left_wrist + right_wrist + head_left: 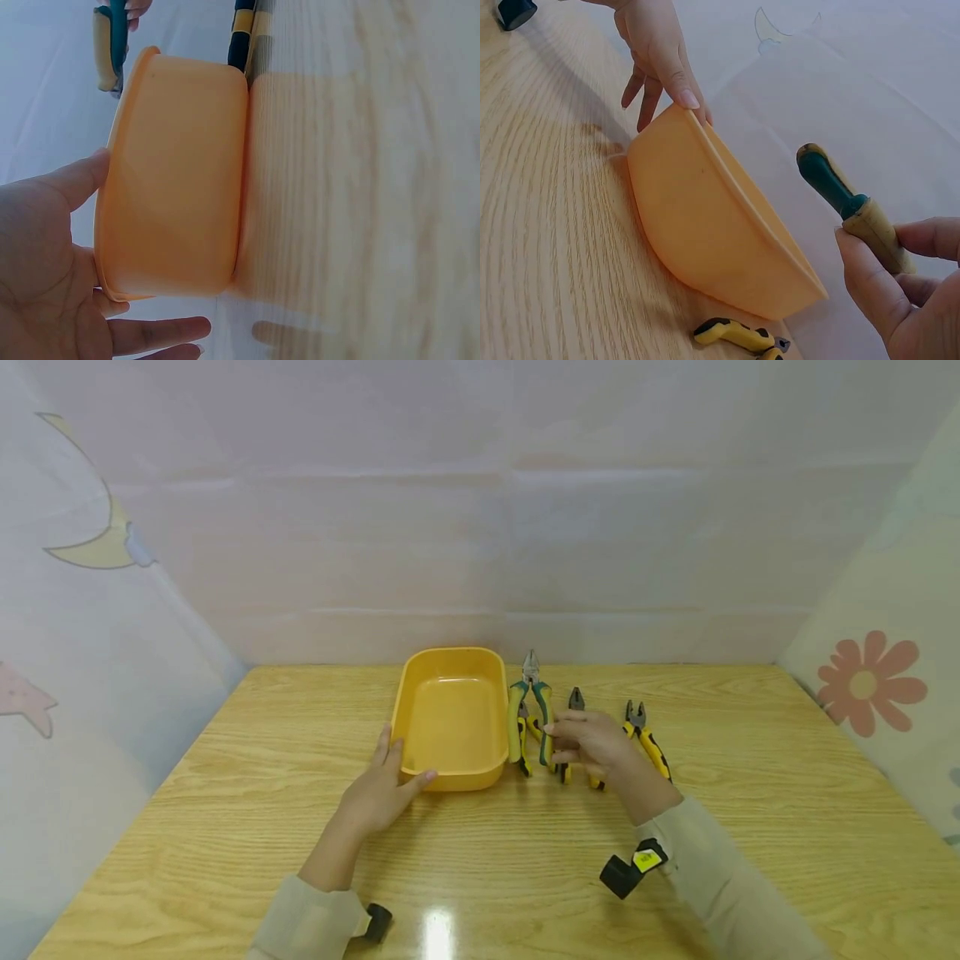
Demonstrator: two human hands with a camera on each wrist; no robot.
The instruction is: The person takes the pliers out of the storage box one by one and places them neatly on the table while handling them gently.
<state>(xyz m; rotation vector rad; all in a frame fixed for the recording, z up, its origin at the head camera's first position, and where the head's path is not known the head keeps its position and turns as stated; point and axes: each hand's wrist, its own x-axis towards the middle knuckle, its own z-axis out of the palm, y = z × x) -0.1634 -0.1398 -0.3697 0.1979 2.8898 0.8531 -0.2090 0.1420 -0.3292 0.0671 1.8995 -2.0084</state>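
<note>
A yellow plastic basin (450, 782) stands on the wooden table with nothing in it. My left hand (378, 797) rests at its near left corner, thumb (84, 180) along the front rim and fingers spread along the left side, mostly straight. My right hand (592, 742) pinches one handle of green-and-yellow pliers (546, 706) between thumb and fingers, close to the basin's right side. Their metal head points away from me and the handles are spread. In the right wrist view only the handles (874, 232) show, raised beside the basin, the head hidden.
Several black-and-yellow pliers lie right of the basin, some partly under my right hand. One pair (647, 739) lies farthest right, another (523, 747) against the basin. A printed cloth backdrop (480, 552) rises behind the table. Black wrist cameras (622, 875) are strapped to both sleeves.
</note>
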